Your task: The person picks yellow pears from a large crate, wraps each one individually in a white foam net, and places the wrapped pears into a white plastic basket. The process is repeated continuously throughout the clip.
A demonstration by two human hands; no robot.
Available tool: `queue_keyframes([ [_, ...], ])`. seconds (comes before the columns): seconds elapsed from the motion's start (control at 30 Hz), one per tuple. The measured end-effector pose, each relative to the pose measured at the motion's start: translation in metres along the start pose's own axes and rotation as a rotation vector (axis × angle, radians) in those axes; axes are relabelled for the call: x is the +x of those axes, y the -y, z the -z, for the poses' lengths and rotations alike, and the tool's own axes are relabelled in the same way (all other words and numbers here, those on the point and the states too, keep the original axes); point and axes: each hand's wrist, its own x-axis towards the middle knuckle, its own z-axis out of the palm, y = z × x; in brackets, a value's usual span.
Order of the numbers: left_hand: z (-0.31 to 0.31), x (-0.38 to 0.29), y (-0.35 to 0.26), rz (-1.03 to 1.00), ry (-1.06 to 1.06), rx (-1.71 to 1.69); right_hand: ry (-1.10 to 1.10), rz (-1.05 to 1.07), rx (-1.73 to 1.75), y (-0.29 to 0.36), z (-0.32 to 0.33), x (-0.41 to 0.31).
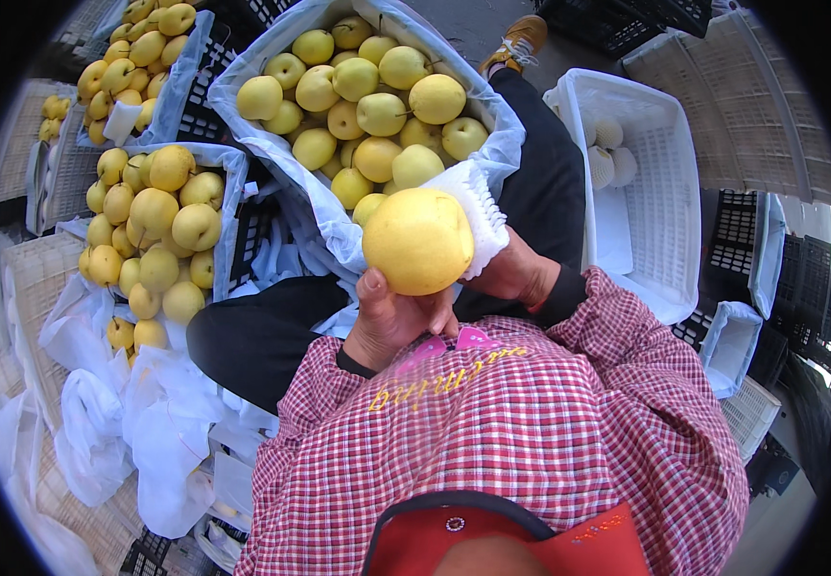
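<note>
A large yellow pear (415, 241) is held up in front of my chest. My left hand (401, 309) grips it from below, with the thumb on its near side. My right hand (513, 270) holds a white foam net sleeve (477, 209) against the pear's other side; the fingers of that hand are mostly hidden behind the sleeve. Just beyond the pear stands a crate with a pale liner (502, 140), full of yellow-green pears (379, 114). A white plastic crate (682, 209) on the right holds several pale, net-covered round things (611, 155).
More lined crates of pears (156, 212) stand on the left, above crumpled white liners (163, 432). My leg in dark trousers (545, 158) lies between the middle crate and the white one. Stacked pale crates (754, 108) rise at the upper right.
</note>
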Motion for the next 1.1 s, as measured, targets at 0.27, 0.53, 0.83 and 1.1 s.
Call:
queue_keyframes([
  [0.27,-0.021,-0.005,0.000,0.003,-0.449,0.442,-0.180,0.351,-0.604,0.057,0.009,0.002],
  [0.53,-0.049,0.073,0.038,-0.278,-0.458,1.088,-0.366,0.447,-0.460,0.034,0.042,-0.072],
  [0.83,-0.043,0.089,0.042,0.355,0.190,1.355,-0.741,0.510,-0.011,0.046,0.283,-0.128],
  [1.1,0.077,-0.065,-0.031,0.075,-1.367,0.938,-1.326,-0.069,-0.706,-0.036,0.464,-0.087],
])
